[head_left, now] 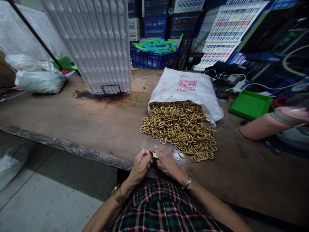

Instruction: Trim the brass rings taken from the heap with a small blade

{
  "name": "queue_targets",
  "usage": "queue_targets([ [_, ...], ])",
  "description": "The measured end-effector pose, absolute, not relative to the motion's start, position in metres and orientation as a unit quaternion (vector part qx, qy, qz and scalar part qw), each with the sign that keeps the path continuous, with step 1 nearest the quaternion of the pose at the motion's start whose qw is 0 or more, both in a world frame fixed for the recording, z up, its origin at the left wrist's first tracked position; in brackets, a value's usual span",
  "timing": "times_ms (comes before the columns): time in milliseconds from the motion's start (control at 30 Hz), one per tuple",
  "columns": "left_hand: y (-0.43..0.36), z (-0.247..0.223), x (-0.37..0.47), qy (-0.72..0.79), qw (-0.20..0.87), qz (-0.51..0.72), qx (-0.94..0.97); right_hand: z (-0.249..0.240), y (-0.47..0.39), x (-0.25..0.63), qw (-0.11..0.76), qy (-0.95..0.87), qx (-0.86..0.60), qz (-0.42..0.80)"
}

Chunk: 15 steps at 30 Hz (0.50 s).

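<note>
My left hand [141, 164] and my right hand [166, 162] meet at the table's front edge, fingertips pinched close together. A small flat whitish piece [155, 155] with a dark end sticks out from my right hand's fingers towards the left. Whatever my left fingers pinch is mostly covered; a bit of gold colour shows between the fingertips. Just beyond my hands lies a heap of gold-coloured rings [178, 125]. It spills from the mouth of a white sack [169, 85] with red print, lying on its side.
On the brown table [96, 125] stands a tall stack of translucent ribbed trays [106, 48]. Plastic bags [41, 79] lie at the left. To the right are a green tray [251, 104] and a pink bottle [267, 124]. Behind, a blue crate [154, 61] holds green and turquoise pieces.
</note>
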<state>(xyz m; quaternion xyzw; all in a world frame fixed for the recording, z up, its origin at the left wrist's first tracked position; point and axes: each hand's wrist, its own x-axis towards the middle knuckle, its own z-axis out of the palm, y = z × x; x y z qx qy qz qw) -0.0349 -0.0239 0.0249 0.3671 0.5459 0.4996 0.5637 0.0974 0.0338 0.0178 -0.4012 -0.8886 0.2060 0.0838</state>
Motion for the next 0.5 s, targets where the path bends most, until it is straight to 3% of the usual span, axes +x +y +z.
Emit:
queue_targets([
  [167,-0.034,0.038,-0.033,0.499,0.622,0.488,0.354,0.009,0.050,0.105,0.051,-0.867,-0.466,0.169],
  [333,-0.030,0.048,-0.032,0.437,0.686,0.525,0.250,0.001,0.068,0.115,0.106,-0.846,-0.512,0.106],
  [500,-0.023,0.038,-0.035,0.451,0.696,0.540,0.146,-0.010,0.082,0.121,0.063,-0.820,-0.563,0.083],
])
